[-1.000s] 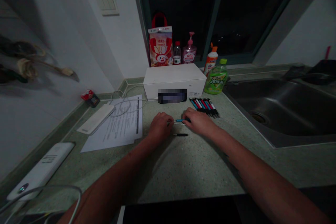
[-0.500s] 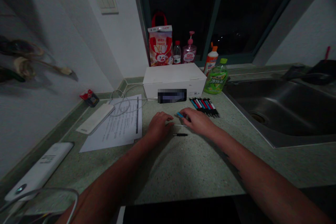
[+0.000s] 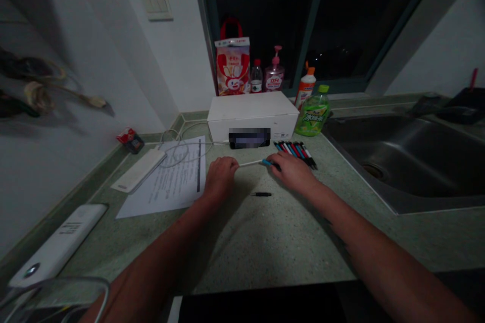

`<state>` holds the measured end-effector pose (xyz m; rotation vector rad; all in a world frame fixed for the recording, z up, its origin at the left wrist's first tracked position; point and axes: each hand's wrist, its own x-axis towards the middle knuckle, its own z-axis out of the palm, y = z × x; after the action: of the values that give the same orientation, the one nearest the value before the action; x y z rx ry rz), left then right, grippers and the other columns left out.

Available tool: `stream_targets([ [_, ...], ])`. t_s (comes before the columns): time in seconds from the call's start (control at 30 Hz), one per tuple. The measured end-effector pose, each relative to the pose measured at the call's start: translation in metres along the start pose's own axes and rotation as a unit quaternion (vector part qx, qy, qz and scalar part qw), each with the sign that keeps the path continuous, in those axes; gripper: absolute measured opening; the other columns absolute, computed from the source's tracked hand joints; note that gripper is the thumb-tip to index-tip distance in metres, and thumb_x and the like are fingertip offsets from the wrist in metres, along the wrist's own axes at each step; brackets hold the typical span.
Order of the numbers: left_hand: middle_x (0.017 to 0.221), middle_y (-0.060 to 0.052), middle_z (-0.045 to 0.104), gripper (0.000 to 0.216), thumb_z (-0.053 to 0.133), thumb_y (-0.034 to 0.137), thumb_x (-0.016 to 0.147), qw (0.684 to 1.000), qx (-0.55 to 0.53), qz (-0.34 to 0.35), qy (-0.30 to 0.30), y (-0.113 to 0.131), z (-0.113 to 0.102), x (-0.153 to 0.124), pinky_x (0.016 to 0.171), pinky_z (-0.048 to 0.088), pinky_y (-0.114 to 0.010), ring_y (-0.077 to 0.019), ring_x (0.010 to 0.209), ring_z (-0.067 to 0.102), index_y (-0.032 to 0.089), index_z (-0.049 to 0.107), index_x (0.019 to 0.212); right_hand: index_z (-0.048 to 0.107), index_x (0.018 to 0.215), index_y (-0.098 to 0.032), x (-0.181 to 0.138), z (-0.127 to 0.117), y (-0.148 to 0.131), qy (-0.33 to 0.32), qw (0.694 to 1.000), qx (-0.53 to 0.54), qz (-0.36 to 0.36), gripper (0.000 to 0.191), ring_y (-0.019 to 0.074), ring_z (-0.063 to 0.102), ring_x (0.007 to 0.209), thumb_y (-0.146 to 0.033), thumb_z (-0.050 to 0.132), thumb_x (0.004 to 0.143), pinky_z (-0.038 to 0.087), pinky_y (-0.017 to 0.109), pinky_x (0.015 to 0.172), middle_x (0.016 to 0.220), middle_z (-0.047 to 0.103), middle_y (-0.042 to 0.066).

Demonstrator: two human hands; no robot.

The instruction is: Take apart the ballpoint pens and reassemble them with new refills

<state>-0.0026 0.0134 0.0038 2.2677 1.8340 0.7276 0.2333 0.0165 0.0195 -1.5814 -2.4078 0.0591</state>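
Note:
My left hand (image 3: pixel 220 175) pinches one end of a thin white pen refill (image 3: pixel 250 163) between thumb and fingers. The refill's other end meets a blue pen barrel (image 3: pixel 267 162); whether it sits inside cannot be made out. My right hand (image 3: pixel 293 169) is closed around that barrel, its fingers hiding most of it. Below the two hands, a black pen part with a thin tip (image 3: pixel 262 194) lies on the counter (image 3: pixel 265 242). Close behind my right hand is a row of several pens (image 3: pixel 297 150) in blue, red, white and black.
A phone (image 3: pixel 249 139) leans against a white box (image 3: pixel 252 108). Printed paper (image 3: pixel 174 181), a white power bank (image 3: pixel 140 170) and a cable lie left. A green bottle (image 3: pixel 312 116) stands beside the box, with a steel sink (image 3: pixel 409 156) at right. A white device (image 3: pixel 60 242) lies front left.
The white refill, which lay low between my hands, is now raised and lined up with the blue barrel. My left hand has moved left and closed on its end.

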Motion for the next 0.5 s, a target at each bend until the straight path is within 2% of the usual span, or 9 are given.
stream_targets([
  [0.3,0.093,-0.007,0.069,0.016,0.053,0.022,0.096,0.999,0.031,0.032,-0.026,0.0,0.001,-0.001,0.084,0.041,-0.039,-0.0251,0.094,0.058,0.019,0.067,0.089,0.067,0.12,-0.021,-0.002,0.0,-0.004,-0.015,0.999,0.009,-0.028,0.022,0.0211,0.061,0.1,-0.019,0.059,0.099,0.045,0.028,0.083,0.112,0.063,0.006],
  [0.5,0.095,-0.007,0.07,0.015,0.055,0.021,0.095,0.996,0.038,0.069,-0.039,0.008,-0.003,-0.003,0.088,0.041,-0.04,-0.0255,0.098,0.058,0.02,0.07,0.091,0.068,0.116,-0.021,-0.002,0.005,-0.007,-0.023,0.994,0.023,-0.106,0.022,0.0208,0.059,0.106,-0.013,0.06,0.097,0.042,0.03,0.093,0.109,0.065,0.005],
])
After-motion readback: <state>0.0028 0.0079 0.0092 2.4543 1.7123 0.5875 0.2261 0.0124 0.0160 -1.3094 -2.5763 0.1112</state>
